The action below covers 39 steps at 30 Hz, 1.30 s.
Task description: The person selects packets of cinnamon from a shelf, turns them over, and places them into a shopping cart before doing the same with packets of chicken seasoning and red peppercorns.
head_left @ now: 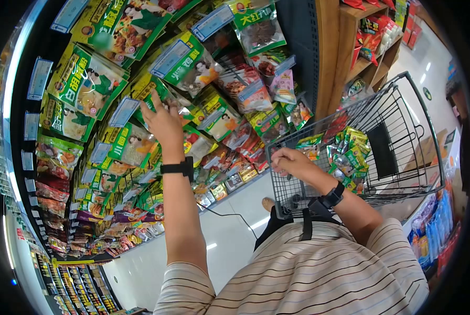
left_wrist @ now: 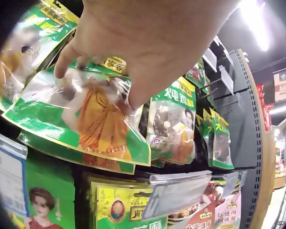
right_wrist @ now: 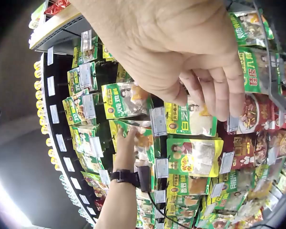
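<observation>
My left hand (head_left: 164, 123) reaches up to a rack of hanging spice packets, its fingers spread. In the left wrist view, the left hand (left_wrist: 138, 43) covers the top of a green-edged clear spice packet (left_wrist: 102, 119) with orange on its front; thumb and a fingertip touch its face, and the packet's upper edge is hidden. My right hand (head_left: 292, 161) hovers over the near corner of a shopping cart (head_left: 403, 131), fingers loosely bent. From the right wrist, the right hand (right_wrist: 200, 67) appears with nothing in its grasp.
Several green and yellow packets (head_left: 350, 157) lie in the cart. Price tags (head_left: 125, 112) jut out before the hanging rows. A wooden shelf unit (head_left: 327, 52) stands beyond the rack, and pale tiled floor (head_left: 224, 236) runs between the rack and the cart.
</observation>
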{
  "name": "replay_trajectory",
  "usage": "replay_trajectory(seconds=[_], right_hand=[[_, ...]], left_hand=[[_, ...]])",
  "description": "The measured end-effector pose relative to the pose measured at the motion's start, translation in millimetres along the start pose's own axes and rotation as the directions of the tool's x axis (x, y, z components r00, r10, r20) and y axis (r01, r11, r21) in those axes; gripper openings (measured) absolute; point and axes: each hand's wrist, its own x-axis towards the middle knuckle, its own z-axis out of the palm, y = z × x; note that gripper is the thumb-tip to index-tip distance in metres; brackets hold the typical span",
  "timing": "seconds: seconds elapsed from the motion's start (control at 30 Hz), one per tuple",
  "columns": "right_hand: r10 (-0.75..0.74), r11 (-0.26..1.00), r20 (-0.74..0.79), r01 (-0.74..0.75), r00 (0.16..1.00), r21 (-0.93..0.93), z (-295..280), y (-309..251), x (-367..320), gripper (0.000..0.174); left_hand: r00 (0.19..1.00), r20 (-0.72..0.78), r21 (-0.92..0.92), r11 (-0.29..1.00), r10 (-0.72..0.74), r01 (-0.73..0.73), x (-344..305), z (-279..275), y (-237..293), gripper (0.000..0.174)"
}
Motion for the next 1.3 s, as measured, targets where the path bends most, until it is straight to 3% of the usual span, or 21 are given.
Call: replay_trajectory(seconds=[0.23,0.47,0.57,0.7,0.93,1.03,1.17,1.3], right_hand=[[0.044,0.999,0.000,-0.044,0.999,0.029,-19.3,10.7,-9.8,0.023],[0.074,0.997,0.020,-0.075,0.997,0.033,-26.3,24.8,-12.1,0.023],[0.071,0.996,0.032,-0.073,0.997,0.046,-29.0,30.5,-15.6,0.022],[0.121,0.990,0.002,-0.121,0.993,0.072,-40.1,43.6,-19.5,0.022],[0.177,0.982,-0.038,-0.173,0.984,0.079,-62.9,66.8,-29.4,0.022],[0.202,0.975,-0.039,-0.197,0.979,0.099,-64.5,68.7,-37.0,0.024],[0.216,0.969,-0.031,-0.210,0.976,0.127,-65.8,74.8,-37.2,0.024],[0.219,0.966,-0.059,-0.208,0.974,0.154,-67.0,72.5,-44.5,0.026]], left_hand=[[0.989,0.077,0.133,0.985,-0.124,0.113,32.7,33.6,-5.3,0.067],[0.979,0.109,0.116,0.981,-0.170,0.157,46.6,38.4,-0.3,0.071],[0.999,0.024,0.026,0.999,-0.030,0.029,29.8,40.2,-15.5,0.069],[0.998,0.024,-0.016,0.998,0.058,-0.057,3.3,7.3,-4.8,0.061],[0.977,0.065,-0.359,0.919,0.202,-0.166,-53.3,-31.2,57.4,0.052],[0.968,0.065,-0.361,0.910,0.242,-0.204,-38.1,-27.9,77.2,0.050],[0.943,-0.061,-0.198,0.922,0.327,-0.332,2.1,-24.1,105.4,0.056],[0.960,-0.035,-0.080,0.956,0.279,-0.281,27.9,-4.6,110.5,0.058]])
